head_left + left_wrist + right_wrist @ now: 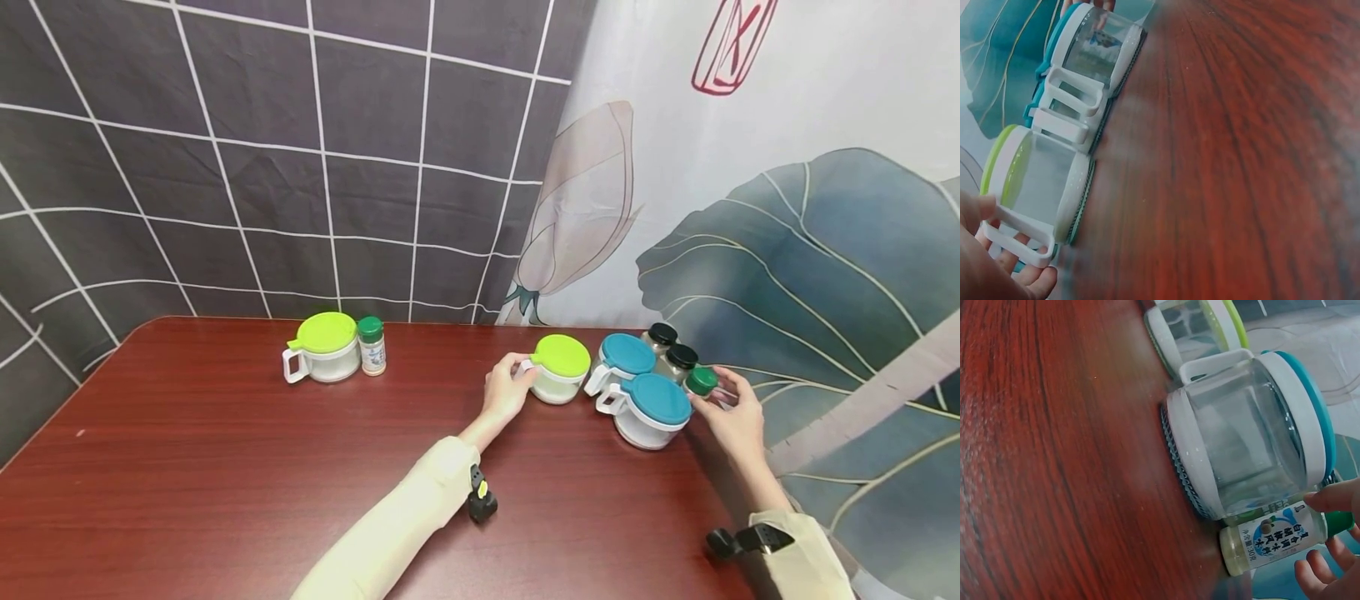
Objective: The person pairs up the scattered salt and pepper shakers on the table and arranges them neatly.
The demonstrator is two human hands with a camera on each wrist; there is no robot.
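My left hand (507, 390) holds the white handle of a clear jar with a lime-green lid (562, 356); in the left wrist view, the thumb and fingers (1007, 256) are around that handle. At the right, my right hand (733, 417) grips a small shaker with a green cap (702, 381); its white label (1279, 534) shows in the right wrist view, beside a teal-lidded jar (1247, 437). Two teal-lidded jars (657, 398) with white handles stand between the hands, one in front of the other. Behind the shaker are two black-capped bottles (682, 357).
On the back left of the reddish-brown table (225, 467) stand another lime-lidded jar (325, 333) and a green-capped shaker (372, 346), side by side. A dark gridded cloth (375, 108) and a flower-printed cloth (825, 250) hang behind the table.
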